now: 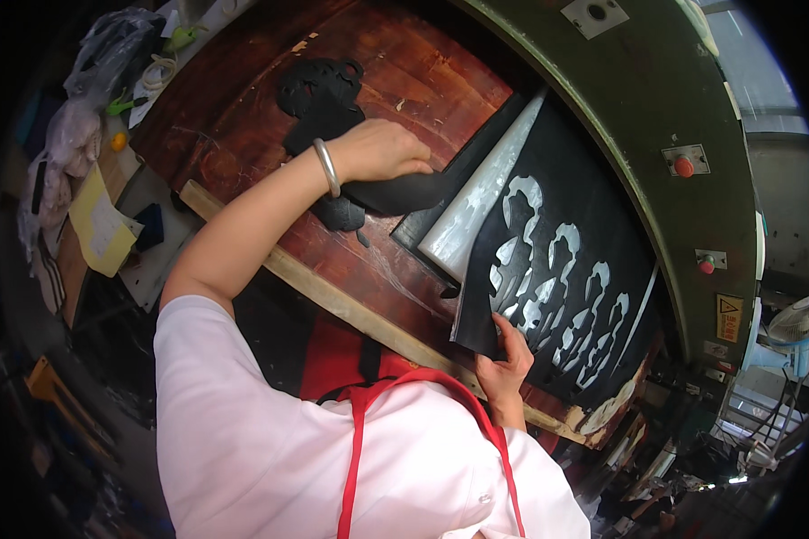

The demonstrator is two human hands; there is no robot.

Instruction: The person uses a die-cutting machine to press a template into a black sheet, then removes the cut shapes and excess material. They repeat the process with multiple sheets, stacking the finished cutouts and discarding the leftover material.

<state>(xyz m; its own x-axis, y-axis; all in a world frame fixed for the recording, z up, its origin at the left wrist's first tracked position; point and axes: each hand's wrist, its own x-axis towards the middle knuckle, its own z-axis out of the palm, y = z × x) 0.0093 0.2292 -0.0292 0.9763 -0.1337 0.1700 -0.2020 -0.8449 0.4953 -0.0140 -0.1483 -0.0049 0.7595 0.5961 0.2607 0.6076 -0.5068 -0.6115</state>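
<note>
My left hand (379,154), with a silver bangle on the wrist, is closed over a black cut-out piece (403,194) at the left of the machine. Its fingertips are partly hidden. Just beyond and beside it, more black cut-out pieces (319,90) lie heaped on the wooden table. My right hand (508,364) pinches the near edge of a black sheet (593,216) punched with rows of curved holes. This edge is lifted and folded back, and a shiny pale surface (481,202) shows beneath it and through the holes.
A large green machine beam (638,117) with red buttons arches over the far right. The reddish-brown wooden table (404,63) has a pale wooden front edge (333,294). Plastic bags (81,135) and yellow paper (99,220) lie at the left. A fan (791,328) stands far right.
</note>
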